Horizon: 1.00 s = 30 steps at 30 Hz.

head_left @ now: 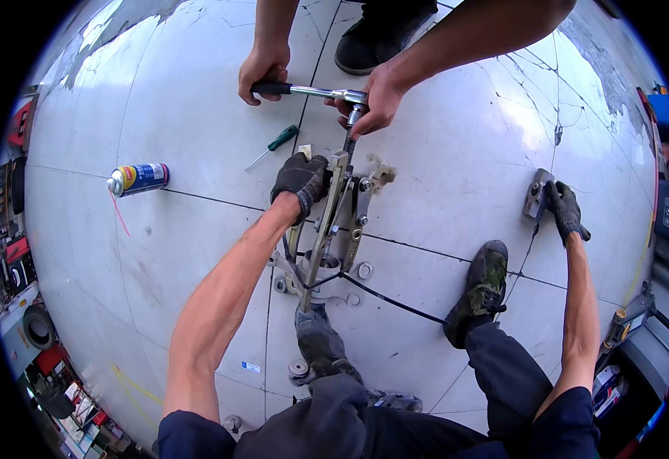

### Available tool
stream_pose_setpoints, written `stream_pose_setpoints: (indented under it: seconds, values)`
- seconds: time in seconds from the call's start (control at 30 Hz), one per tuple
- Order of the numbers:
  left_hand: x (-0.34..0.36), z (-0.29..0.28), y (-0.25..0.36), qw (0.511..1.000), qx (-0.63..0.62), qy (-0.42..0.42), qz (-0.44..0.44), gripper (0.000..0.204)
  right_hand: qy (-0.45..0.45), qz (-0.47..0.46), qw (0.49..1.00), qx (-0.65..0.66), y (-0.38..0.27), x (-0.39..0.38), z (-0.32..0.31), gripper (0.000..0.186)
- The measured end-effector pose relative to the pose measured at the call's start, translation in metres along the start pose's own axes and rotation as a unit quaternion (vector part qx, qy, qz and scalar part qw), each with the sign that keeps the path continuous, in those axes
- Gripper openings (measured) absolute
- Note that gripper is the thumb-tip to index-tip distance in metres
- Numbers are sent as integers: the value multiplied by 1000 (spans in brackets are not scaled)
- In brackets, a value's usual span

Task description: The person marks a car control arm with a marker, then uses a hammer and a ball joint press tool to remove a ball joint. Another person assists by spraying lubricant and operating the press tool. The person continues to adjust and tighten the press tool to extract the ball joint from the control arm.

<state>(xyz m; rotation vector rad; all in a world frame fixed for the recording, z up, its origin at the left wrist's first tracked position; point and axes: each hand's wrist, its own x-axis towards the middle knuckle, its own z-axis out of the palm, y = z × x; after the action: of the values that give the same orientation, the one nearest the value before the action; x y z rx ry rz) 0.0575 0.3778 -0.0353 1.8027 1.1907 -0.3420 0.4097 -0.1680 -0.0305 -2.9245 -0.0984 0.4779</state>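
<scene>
My left hand [301, 185], in a dark knit glove, is closed around the left side of a metal puller [327, 229] with long arms and a threaded rod. The puller stands over a cast metal hub part [327, 269] on the floor, and my left boot [319, 336] is against its near end. Out to the right, my gloved right hand [566, 212] is closed on the handle of a hammer, whose grey block-shaped head [537, 195] is close to the floor. Another person's hands [380, 99] hold a ratchet wrench [319, 91] with its socket on the rod's top.
A green-handled screwdriver [282, 138] lies beyond my left hand. Further left, a spray can [139, 178] with a red straw lies on its side. The other person's shoe [365, 46] is at the far side. A black cord [395, 301] runs from the puller toward my right boot [485, 287].
</scene>
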Motion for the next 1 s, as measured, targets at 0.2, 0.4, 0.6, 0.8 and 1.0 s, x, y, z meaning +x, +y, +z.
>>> stream_pose_setpoints:
  seconds: [0.2, 0.4, 0.6, 0.8, 1.0]
  values:
    - [1, -5, -24, 998, 39, -18, 49, 44, 10, -153, 981, 116, -53, -62, 53, 58]
    - [-4, 1, -20, 998, -52, -27, 25, 40, 48, -166, 985, 21, -163, -91, 85, 54]
    - [11, -7, -44, 995, 54, -30, 83, 41, -92, -321, 941, -47, -249, -105, 64, 40]
    - [-15, -24, -3, 994, 90, -56, -5, 48, -332, -136, 933, 28, -302, -125, 33, 49]
    - [-30, -39, 24, 990, 74, -113, -37, 54, -355, -10, 922, 150, -290, -177, -3, 40]
